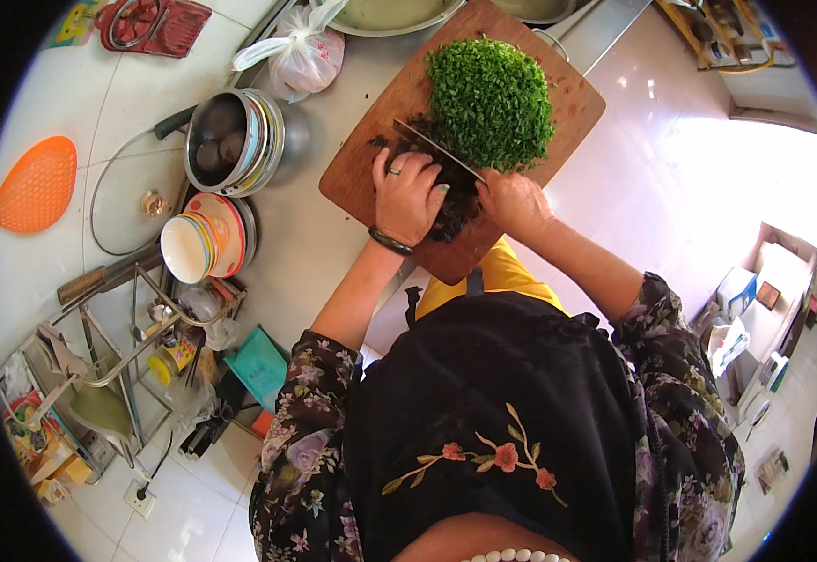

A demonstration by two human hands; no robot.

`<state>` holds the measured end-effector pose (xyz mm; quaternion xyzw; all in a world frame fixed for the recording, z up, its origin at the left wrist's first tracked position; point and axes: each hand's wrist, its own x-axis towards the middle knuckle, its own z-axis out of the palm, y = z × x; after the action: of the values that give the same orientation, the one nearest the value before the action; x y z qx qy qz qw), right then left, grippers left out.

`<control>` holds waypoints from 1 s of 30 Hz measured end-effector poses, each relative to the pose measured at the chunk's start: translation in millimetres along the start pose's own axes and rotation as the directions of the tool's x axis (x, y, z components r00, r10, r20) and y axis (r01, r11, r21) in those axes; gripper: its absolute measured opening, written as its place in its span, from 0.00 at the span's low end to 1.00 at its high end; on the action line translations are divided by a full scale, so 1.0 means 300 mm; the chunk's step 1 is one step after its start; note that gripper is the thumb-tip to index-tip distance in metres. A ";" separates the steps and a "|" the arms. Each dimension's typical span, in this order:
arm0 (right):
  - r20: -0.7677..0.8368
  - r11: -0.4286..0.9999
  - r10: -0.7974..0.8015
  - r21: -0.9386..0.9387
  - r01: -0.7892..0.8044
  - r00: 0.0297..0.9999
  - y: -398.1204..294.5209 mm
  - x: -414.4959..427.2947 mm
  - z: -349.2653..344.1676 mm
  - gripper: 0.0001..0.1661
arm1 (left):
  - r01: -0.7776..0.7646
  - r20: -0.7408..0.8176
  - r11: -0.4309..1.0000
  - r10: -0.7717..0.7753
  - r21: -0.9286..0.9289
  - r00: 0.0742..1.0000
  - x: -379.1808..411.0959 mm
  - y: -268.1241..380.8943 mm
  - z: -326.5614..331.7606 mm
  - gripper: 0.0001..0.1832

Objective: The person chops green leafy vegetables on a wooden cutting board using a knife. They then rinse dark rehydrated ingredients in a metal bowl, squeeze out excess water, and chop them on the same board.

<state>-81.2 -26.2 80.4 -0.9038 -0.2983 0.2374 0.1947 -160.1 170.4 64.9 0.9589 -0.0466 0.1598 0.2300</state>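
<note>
My right hand [517,204] grips the handle of a kitchen knife [440,149], whose blade lies across a dark heap of chopped food [454,211], perhaps black fungus. Spread over part of that heap, my left hand [408,193] presses down beside the blade. A ring and a dark bracelet are on it. Both hands work above a wooden cutting board [366,168], set at an angle at the counter's edge. A large mound of finely chopped green leaves [490,102] sits on the board's far side, just beyond the blade.
Left of the board stand a metal pot [197,158] on stacked bowls and more bowls [185,247] on plates. A tied plastic bag [306,60] and a large metal basin [394,17] are at the back. Further left are a glass lid [124,204], an orange strainer [36,186] and a metal rack [124,372].
</note>
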 end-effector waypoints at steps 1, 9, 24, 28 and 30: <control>0.003 1.000 -0.001 0.009 0.001 1.000 0.001 0.003 -0.003 0.15 | 0.011 0.007 1.000 -0.011 -0.016 1.000 -0.007 0.008 -0.004 0.16; -0.019 0.998 -0.052 -0.030 0.051 0.998 -0.039 -0.013 -0.081 0.13 | -0.012 -0.039 0.998 0.010 -0.055 0.999 -0.074 -0.041 0.060 0.18; 0.123 0.983 0.056 -0.181 -0.033 0.991 -0.086 -0.089 -0.090 0.20 | -0.020 -0.051 0.993 0.015 -0.112 0.999 -0.041 -0.063 0.063 0.19; 0.103 0.977 0.032 -0.212 -0.009 0.994 -0.092 -0.073 -0.054 0.18 | -0.040 -0.045 0.992 0.035 -0.119 0.998 -0.042 -0.067 0.065 0.18; 0.020 0.982 -0.032 -0.188 0.035 0.999 -0.070 -0.036 0.005 0.09 | -0.037 -0.040 0.990 0.032 -0.135 0.999 -0.038 -0.069 0.074 0.18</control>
<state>-99.2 -17.0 93.0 -0.9109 -0.3363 0.2123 0.1097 -161.2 178.9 33.8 0.9368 -0.0695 0.1785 0.2927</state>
